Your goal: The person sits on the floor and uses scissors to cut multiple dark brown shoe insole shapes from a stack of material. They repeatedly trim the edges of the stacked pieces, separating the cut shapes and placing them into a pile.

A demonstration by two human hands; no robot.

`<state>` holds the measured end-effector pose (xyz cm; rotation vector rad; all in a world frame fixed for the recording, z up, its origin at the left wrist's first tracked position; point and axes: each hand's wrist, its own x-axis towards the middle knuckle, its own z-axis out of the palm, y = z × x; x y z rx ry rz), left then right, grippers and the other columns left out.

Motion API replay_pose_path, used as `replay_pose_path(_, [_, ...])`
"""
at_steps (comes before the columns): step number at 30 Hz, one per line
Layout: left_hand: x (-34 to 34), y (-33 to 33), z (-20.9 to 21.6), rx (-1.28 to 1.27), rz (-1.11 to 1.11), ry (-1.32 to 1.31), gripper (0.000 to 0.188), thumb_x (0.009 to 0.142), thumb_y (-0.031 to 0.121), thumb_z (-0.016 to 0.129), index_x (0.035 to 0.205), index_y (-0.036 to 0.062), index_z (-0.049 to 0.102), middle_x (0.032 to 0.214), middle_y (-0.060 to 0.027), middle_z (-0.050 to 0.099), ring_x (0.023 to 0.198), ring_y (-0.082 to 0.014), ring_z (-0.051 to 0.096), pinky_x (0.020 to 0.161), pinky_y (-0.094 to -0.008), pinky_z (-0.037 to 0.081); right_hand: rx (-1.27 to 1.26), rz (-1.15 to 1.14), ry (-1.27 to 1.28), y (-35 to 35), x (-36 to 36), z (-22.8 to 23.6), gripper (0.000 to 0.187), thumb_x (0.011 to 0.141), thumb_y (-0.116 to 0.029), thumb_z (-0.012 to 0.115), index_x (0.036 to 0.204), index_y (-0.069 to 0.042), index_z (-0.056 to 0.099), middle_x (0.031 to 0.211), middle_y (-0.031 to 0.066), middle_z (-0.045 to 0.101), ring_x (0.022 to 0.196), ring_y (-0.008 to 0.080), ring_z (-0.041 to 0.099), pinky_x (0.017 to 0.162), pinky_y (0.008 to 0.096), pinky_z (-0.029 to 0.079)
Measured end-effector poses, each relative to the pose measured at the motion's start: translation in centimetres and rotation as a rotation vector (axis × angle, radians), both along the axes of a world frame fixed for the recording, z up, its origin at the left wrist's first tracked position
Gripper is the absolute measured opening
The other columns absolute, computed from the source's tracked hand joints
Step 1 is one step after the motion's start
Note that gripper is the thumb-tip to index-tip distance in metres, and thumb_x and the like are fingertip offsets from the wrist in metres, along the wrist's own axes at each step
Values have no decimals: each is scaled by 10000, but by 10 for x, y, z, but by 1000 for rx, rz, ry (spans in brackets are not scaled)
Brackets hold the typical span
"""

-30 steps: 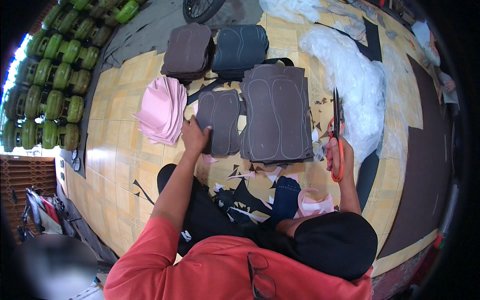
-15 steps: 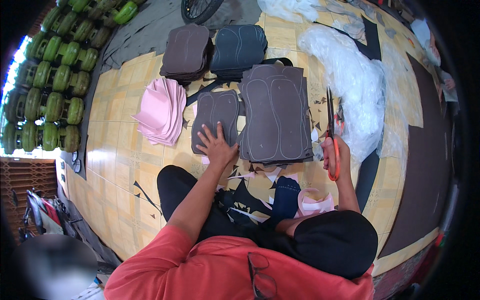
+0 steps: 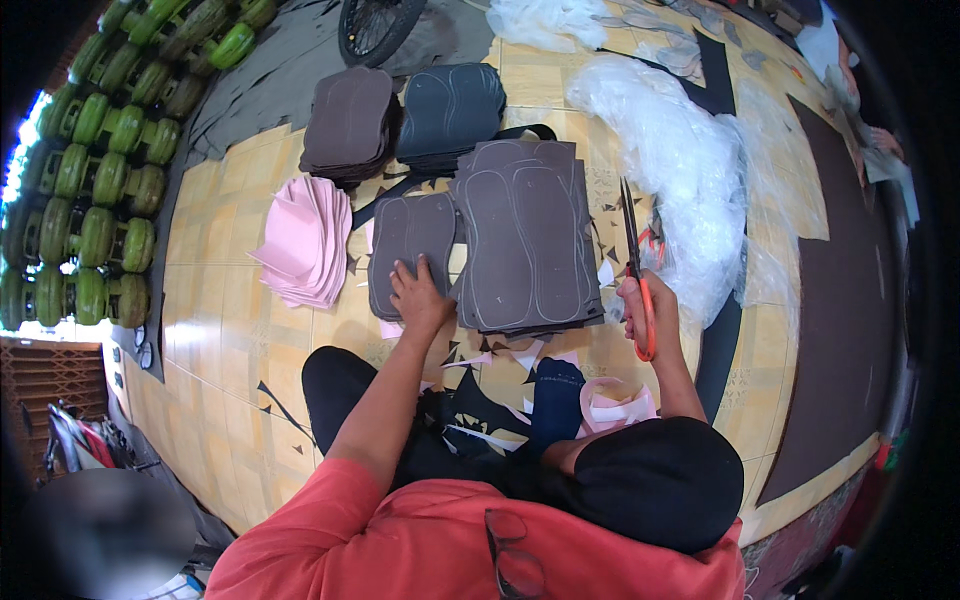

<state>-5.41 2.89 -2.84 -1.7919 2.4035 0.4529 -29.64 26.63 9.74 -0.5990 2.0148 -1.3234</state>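
My left hand [image 3: 419,298] rests on the small stack of brown cut sheets [image 3: 412,228], fingers apart and a little bent, gripping nothing. To its right lies the taller stack of brown sheets [image 3: 525,245], marked with pale insole-shaped outlines. My right hand [image 3: 650,297] is closed around the orange handles of a pair of scissors [image 3: 648,330]. The long dark blades point away from me, beside the tall stack, and look nearly closed. Pink cut sheets [image 3: 305,240] are piled left of the small stack.
Behind stand a brown stack [image 3: 348,120] and a blackish stack [image 3: 450,112]. Crumpled clear plastic [image 3: 670,170] lies at right, beyond it a large brown sheet [image 3: 830,370]. Scraps [image 3: 490,405] litter the floor by my legs. Green cylinders [image 3: 105,180] line the left; a wheel [image 3: 378,28] stands far off.
My left hand's fingers have drawn closer together and bent on the small stack. The whole view has shifted slightly; the right hand keeps its hold on the scissors.
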Motion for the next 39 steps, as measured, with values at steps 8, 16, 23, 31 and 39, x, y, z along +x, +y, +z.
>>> replay_pose_path(8, [-24, -5, 57, 77, -60, 555, 694, 788, 373, 742, 1288, -34, 485, 1277, -250, 485, 1216, -422, 444, 1013, -449, 396, -38, -48, 33, 6, -7, -13, 318, 953, -323, 603, 815, -45, 532, 599, -22, 448, 460, 61, 431, 387, 254, 349])
replay_pose_path(16, [-59, 30, 90, -37, -195, 483, 795, 681, 390, 843, 1205, -100, 500, 1057, -270, 576, 1044, -404, 580, 934, -430, 461, 2, -86, 27, 0, -4, -7, 352, 954, -379, 580, 838, -47, 574, 593, -15, 463, 451, 61, 444, 396, 232, 385])
replay_pose_path(23, [-56, 8, 121, -22, -139, 590, 370, 807, 209, 755, 985, -20, 526, 1012, -204, 626, 935, -333, 613, 829, -364, 476, 28, -102, 26, 4, -7, -8, 378, 960, -407, 555, 860, -45, 593, 602, -8, 471, 447, 63, 451, 402, 219, 403])
replay_pose_path(31, [-84, 18, 176, 704, -16, 1629, 516, 894, -36, 539, 1356, 24, 318, 1286, -169, 487, 1109, -237, 579, 961, -340, 493, -112, -198, -24, -3, 3, -9, 383, 974, -405, 531, 847, -45, 557, 595, -9, 462, 449, 73, 452, 415, 239, 397])
replay_pose_path(39, [-98, 32, 182, 834, 37, 1775, 517, 907, -53, 509, 1378, 52, 326, 1288, -164, 507, 1133, -270, 584, 913, -393, 552, -187, -45, 183, -3, 5, -21, 435, 1011, -390, 425, 1040, 32, 524, 782, 51, 534, 605, 98, 507, 583, 261, 472])
